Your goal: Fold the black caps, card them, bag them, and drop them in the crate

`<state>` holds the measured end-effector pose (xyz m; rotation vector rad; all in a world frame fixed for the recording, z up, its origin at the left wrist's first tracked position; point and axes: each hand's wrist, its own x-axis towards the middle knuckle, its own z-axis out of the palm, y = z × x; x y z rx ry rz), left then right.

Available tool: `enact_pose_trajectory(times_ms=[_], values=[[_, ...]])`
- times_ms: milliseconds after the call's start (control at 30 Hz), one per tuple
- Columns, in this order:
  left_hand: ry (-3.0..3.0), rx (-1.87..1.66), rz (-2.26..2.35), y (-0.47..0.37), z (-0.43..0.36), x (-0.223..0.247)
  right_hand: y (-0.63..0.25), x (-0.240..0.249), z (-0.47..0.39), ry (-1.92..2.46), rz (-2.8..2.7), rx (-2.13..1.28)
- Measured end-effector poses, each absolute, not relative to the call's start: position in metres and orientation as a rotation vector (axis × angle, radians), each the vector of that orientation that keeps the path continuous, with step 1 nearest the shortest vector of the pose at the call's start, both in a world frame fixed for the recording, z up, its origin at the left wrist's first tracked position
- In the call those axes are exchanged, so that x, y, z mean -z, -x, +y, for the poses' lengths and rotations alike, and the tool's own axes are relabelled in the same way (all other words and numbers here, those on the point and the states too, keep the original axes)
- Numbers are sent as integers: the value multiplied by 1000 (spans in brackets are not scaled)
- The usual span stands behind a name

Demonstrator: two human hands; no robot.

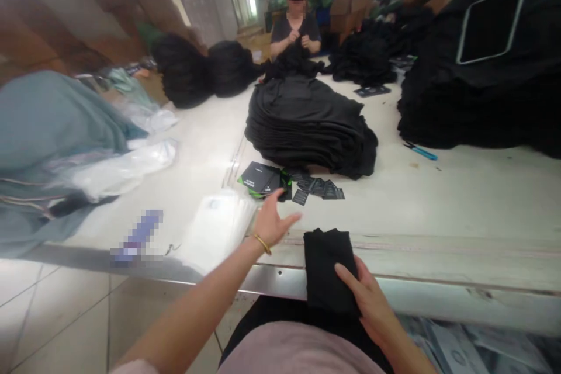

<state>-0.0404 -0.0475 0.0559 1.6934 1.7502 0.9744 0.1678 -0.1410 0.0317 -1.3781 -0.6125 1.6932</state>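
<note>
The folded black cloth [328, 269] is held at the near edge of the surface [464, 210] by the right hand [370, 298], gripped between thumb and partly hidden fingers, probably so that it is kept flat. The left hand [272, 223] is spread open near the dark cards [258, 176]; whether they are touched cannot be told. Small tags [328, 188] and pale bags [214, 231] are set nearby, seemingly within easy reach, while stacked black garments [307, 125] are placed farther off.
</note>
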Motion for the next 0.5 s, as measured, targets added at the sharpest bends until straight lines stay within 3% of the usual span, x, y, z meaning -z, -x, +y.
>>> enact_pose_trajectory(times_ms=[67,133,267,400,500], values=[[-1777,-960,2090,79,-4,-62,-174,-24,-133,1511,-720,-1548],[-1697,-712,2332,111,32,-65,-179,-19,-128,1579,-779,-1480],[-1641,-376,2353,140,61,-63,-184,-18,-124,1555,-694,-1613],[-1833,-529,2428,140,52,-68,-193,-26,-122,1449,-519,-1882],[-1549,-874,2258,128,31,-72,-193,-29,-118,1431,-464,-1902]])
